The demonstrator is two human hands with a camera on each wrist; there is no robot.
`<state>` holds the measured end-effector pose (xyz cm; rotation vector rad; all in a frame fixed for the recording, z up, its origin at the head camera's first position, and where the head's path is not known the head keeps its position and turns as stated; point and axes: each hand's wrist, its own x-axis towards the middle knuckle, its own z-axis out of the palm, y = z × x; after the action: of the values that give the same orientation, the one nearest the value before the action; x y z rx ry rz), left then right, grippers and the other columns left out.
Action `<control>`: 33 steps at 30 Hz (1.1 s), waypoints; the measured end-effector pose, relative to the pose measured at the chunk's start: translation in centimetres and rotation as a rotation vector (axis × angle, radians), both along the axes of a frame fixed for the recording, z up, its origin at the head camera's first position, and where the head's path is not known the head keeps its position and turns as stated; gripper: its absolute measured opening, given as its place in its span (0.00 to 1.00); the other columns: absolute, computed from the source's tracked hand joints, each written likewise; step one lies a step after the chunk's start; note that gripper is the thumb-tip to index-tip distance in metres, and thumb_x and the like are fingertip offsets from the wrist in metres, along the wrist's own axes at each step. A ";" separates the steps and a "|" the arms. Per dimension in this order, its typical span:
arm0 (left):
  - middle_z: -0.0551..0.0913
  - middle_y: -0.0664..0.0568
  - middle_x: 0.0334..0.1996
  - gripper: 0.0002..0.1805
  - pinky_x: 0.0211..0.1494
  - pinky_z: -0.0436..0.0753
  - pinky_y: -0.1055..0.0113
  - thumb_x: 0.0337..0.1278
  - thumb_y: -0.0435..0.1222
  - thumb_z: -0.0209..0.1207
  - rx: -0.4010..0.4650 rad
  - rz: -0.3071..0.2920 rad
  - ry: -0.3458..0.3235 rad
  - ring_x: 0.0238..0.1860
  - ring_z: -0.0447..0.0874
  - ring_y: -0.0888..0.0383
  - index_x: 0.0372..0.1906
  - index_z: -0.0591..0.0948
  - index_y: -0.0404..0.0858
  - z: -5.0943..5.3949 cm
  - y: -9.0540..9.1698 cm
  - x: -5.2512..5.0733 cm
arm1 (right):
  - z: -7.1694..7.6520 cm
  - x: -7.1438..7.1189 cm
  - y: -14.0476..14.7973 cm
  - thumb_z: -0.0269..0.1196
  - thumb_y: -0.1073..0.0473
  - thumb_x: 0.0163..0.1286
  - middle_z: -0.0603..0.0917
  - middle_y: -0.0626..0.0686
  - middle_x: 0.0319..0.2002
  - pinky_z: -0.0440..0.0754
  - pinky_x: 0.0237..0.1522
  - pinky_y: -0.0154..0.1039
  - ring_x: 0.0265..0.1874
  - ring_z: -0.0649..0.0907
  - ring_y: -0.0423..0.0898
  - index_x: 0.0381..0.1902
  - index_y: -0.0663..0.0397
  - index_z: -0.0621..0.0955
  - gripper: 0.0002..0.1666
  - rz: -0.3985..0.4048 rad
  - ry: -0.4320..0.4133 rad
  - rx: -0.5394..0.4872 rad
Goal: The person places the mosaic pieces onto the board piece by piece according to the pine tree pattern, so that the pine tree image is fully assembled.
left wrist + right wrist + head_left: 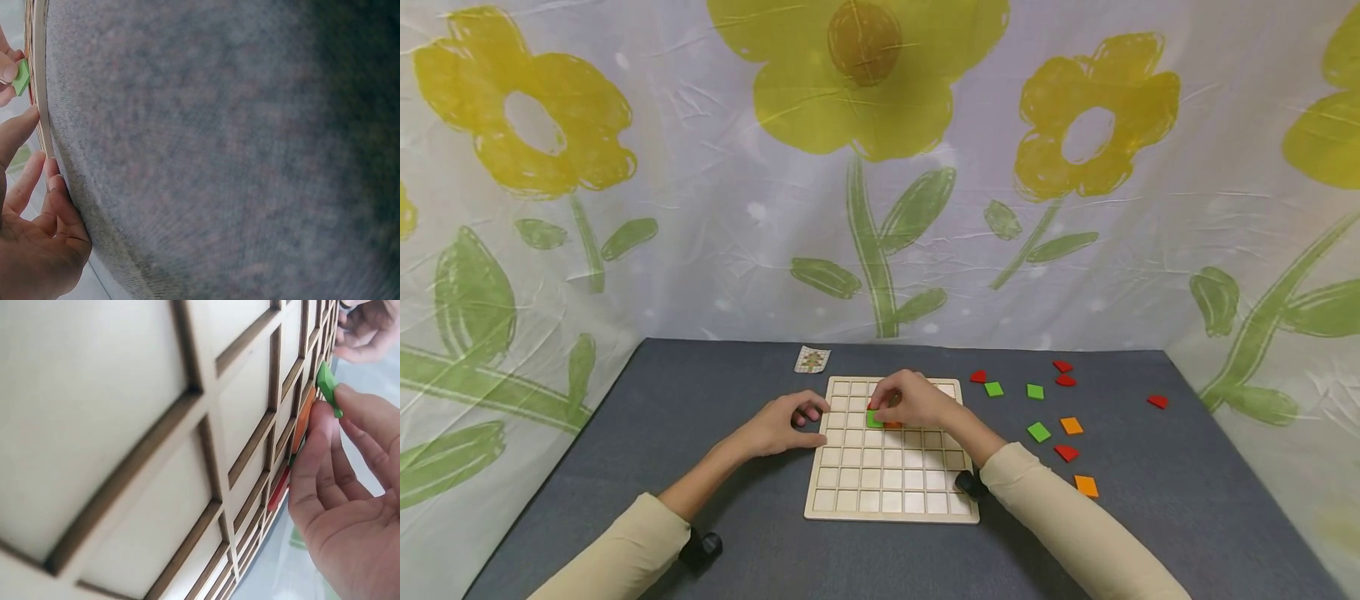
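A wooden grid board (880, 479) lies flat on the dark table. My right hand (913, 402) is over its upper middle and pinches a green square tile (326, 381) between thumb and fingertip, tilted at the grid. Beside that tile an orange tile (304, 422) sits in the grid, with a red tile (278, 490) farther along and a sliver of green between them, partly hidden by the fingers. At the board's left edge my left hand (784, 423) touches the rim with thumb and forefinger, its other fingers loosely bent.
Right of the board lie scattered loose tiles: several red pieces (1066, 452), green squares (1038, 432) and orange squares (1086, 486). A small patterned card (812, 360) is behind the board's left corner. A flower-printed cloth (760, 225) hangs along the table's back and sides.
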<state>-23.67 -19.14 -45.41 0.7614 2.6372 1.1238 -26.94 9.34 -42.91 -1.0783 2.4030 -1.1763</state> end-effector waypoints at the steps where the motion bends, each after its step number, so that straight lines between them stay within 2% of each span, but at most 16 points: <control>1: 0.79 0.52 0.41 0.24 0.48 0.76 0.54 0.56 0.38 0.75 0.000 0.001 0.000 0.41 0.77 0.54 0.55 0.81 0.36 0.0 0.0 0.0 | 0.0 0.0 -0.1 0.70 0.69 0.66 0.85 0.51 0.32 0.81 0.38 0.34 0.32 0.84 0.47 0.38 0.64 0.86 0.03 -0.001 0.008 0.004; 11: 0.79 0.52 0.41 0.24 0.47 0.76 0.55 0.55 0.38 0.75 0.000 0.007 0.008 0.40 0.77 0.54 0.55 0.81 0.37 -0.2 0.1 -0.1 | -0.1 -0.1 -0.4 0.72 0.68 0.65 0.85 0.47 0.31 0.80 0.38 0.33 0.31 0.84 0.43 0.36 0.60 0.86 0.03 -0.021 0.044 0.037; 21: 0.79 0.51 0.41 0.24 0.47 0.76 0.54 0.56 0.38 0.74 -0.004 0.001 0.012 0.40 0.77 0.53 0.55 0.81 0.36 0.0 0.0 0.0 | 0.4 0.0 0.4 0.70 0.68 0.67 0.85 0.49 0.34 0.81 0.40 0.35 0.35 0.84 0.46 0.39 0.62 0.87 0.03 -0.022 -0.002 0.052; 26: 0.79 0.51 0.41 0.24 0.48 0.76 0.54 0.56 0.38 0.75 -0.007 0.003 0.013 0.40 0.77 0.54 0.55 0.81 0.36 0.0 0.1 0.0 | 0.8 -0.1 1.6 0.70 0.69 0.67 0.85 0.49 0.34 0.81 0.41 0.36 0.36 0.84 0.49 0.40 0.63 0.86 0.04 -0.015 0.004 0.031; 33: 0.79 0.51 0.42 0.23 0.48 0.76 0.54 0.57 0.37 0.74 -0.006 0.000 0.008 0.41 0.77 0.53 0.55 0.80 0.36 0.0 0.0 0.2 | 1.1 0.1 4.4 0.68 0.69 0.68 0.84 0.52 0.36 0.82 0.45 0.41 0.38 0.84 0.51 0.44 0.68 0.85 0.08 0.018 -0.012 -0.027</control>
<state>-23.50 -19.10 -45.40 0.7663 2.6461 1.1151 -26.87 13.75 -41.79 -1.0956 2.3703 -1.2088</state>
